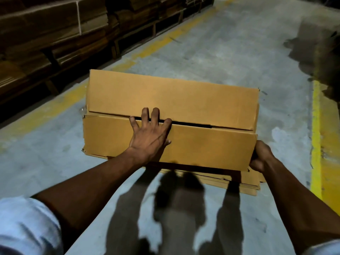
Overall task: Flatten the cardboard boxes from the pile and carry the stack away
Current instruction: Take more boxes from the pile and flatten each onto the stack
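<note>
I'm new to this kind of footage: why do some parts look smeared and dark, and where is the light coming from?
Head view: the cardboard box and left hand are lit and sharp; shadows fall on the floor toward the camera. The stacked cardboard at upper left is dim and motion-smeared, the upper right corner blurred. Wide-angle bending curves the yellow floor line.

A tan corrugated cardboard box (171, 118) with two long top flaps sits above a grey concrete floor (220, 52). The left hand (150, 133) lies flat on the near flap, fingers spread across the gap between flaps. The right hand (261, 156) grips the box's right near corner. Flattened tan cardboard sheets (246, 183) lie beneath. Yellow painted floor lines (316, 129) border the aisle; stacked brown cardboard bundles (55, 30) stand at left.
</note>
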`<state>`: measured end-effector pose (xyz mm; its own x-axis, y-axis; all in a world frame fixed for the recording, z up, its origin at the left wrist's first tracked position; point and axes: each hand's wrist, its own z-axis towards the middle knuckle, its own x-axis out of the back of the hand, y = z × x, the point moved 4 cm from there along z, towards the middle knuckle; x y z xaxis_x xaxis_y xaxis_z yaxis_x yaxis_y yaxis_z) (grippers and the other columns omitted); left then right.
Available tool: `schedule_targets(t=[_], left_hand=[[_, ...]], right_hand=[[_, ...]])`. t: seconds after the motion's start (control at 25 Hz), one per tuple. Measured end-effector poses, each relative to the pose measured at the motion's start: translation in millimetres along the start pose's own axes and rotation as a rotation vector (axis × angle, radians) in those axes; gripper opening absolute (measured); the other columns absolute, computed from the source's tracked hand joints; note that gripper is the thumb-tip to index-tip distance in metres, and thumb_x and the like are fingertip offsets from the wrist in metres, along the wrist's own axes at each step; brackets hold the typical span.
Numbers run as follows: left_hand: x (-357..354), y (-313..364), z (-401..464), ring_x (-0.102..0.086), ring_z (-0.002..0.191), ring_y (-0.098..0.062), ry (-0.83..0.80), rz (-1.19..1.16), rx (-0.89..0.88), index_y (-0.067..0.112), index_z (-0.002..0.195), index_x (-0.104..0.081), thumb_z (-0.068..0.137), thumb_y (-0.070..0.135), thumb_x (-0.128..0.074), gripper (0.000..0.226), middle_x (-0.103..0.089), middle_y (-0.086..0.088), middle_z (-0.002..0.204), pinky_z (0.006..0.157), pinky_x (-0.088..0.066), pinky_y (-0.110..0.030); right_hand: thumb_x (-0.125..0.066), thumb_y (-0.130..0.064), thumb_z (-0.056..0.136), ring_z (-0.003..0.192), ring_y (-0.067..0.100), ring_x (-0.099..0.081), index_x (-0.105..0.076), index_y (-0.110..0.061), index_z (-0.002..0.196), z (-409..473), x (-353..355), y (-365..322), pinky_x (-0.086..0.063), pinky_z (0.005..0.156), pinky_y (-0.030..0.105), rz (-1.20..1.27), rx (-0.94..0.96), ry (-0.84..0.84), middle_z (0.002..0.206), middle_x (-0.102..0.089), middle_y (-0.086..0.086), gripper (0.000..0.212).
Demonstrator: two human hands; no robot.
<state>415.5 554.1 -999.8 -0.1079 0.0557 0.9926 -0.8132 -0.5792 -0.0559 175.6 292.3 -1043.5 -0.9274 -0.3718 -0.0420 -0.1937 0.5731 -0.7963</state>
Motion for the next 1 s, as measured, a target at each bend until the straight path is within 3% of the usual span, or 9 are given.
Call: schedule_targets(t=[0.16, 0.24, 0.36, 0.44, 0.56, 0.68, 0.8, 0.92, 1.0], left_hand=[[-1, -1, -4, -0.009, 0.145, -0.048, -0.005, -0.009, 0.007, 0.029, 0.137, -0.026, 0.089, 0.056, -0.061, 0.066, -0.014, -0.019, 0.152, 0.103, -0.023, -0.077], [0, 0, -3, -0.007, 0.146, -0.049, -0.014, -0.018, 0.011, 0.029, 0.139, -0.023, 0.091, 0.055, -0.059, 0.065, -0.012, -0.019, 0.154, 0.104, -0.019, -0.078], [2, 0, -3, -0.003, 0.148, -0.050, -0.022, -0.014, 0.016, 0.029, 0.142, -0.020, 0.093, 0.054, -0.057, 0.066, -0.008, -0.021, 0.157, 0.106, -0.017, -0.079], [3, 1, -5, -0.002, 0.149, -0.049, -0.024, -0.026, 0.021, 0.029, 0.142, -0.020, 0.093, 0.054, -0.058, 0.066, -0.007, -0.021, 0.157, 0.106, -0.016, -0.079], [5, 3, -11, -0.001, 0.150, -0.045, -0.046, -0.025, 0.013, 0.028, 0.141, -0.019, 0.094, 0.055, -0.054, 0.065, -0.006, -0.020, 0.160, 0.107, -0.014, -0.078], [15, 4, -18, -0.018, 0.146, -0.041, 0.008, -0.004, -0.018, 0.024, 0.136, -0.031, 0.095, 0.057, -0.048, 0.056, -0.018, -0.021, 0.160, 0.107, -0.026, -0.064], [27, -1, -23, -0.037, 0.126, -0.036, 0.051, 0.029, -0.076, 0.018, 0.125, -0.047, 0.096, 0.061, -0.034, 0.054, -0.038, -0.019, 0.150, 0.092, -0.035, -0.049], [52, -1, -34, -0.056, 0.101, -0.032, 0.089, 0.048, -0.169, 0.018, 0.108, -0.061, 0.098, 0.063, -0.011, 0.067, -0.065, -0.012, 0.116, 0.077, -0.038, -0.042], [69, -5, -36, -0.062, 0.088, -0.031, -0.013, -0.113, -0.100, 0.021, 0.099, -0.066, 0.099, 0.064, -0.007, 0.073, -0.067, -0.009, 0.099, 0.074, -0.044, -0.039]], right_hand=[[-0.046, -0.014, 0.103, 0.067, 0.024, -0.067, -0.062, -0.011, 0.094, 3, 3, 2, -0.057, 0.061, 0.035, -0.064, -0.046, 0.068, 0.082, -0.071, 0.010, 0.018], [-0.043, -0.009, 0.100, 0.075, 0.028, -0.062, -0.061, -0.005, 0.094, 1, 13, -9, -0.052, 0.066, 0.038, -0.159, 0.056, 0.292, 0.098, -0.068, 0.019, 0.019], [-0.048, -0.016, 0.099, 0.093, 0.022, -0.057, -0.064, -0.001, 0.107, -37, 0, -46, -0.040, 0.079, 0.027, -0.419, 0.623, 0.679, 0.112, -0.065, 0.018, 0.023], [-0.047, -0.023, 0.104, 0.093, 0.018, -0.055, -0.068, -0.003, 0.101, -79, -65, -59, -0.037, 0.080, 0.026, -0.707, 1.072, 0.311, 0.103, -0.064, 0.009, 0.029], [-0.037, -0.034, 0.108, 0.085, 0.025, -0.058, -0.064, -0.008, 0.085, -105, -142, -43, -0.040, 0.074, 0.034, -1.197, 1.051, -0.282, 0.087, -0.064, 0.008, 0.044], [-0.031, -0.040, 0.109, 0.093, 0.029, -0.058, -0.061, -0.010, 0.088, -105, -163, -45, -0.040, 0.077, 0.034, -1.349, 0.758, -0.355, 0.096, -0.064, 0.013, 0.048], [-0.029, -0.045, 0.108, 0.118, 0.035, -0.055, -0.063, -0.012, 0.122, -99, -162, -42, -0.044, 0.095, 0.039, -1.513, 0.625, -0.371, 0.128, -0.061, 0.018, 0.050], [-0.037, -0.041, 0.107, 0.148, 0.033, -0.029, -0.020, -0.027, 0.160, -101, -156, -46, -0.031, 0.116, 0.039, -1.579, 0.683, -0.374, 0.166, -0.020, 0.010, 0.057], [-0.050, -0.030, 0.104, 0.144, 0.033, -0.033, 0.012, -0.041, 0.157, -105, -151, -55, -0.045, 0.106, 0.038, -1.419, 0.685, -0.364, 0.166, 0.019, 0.004, 0.082]])
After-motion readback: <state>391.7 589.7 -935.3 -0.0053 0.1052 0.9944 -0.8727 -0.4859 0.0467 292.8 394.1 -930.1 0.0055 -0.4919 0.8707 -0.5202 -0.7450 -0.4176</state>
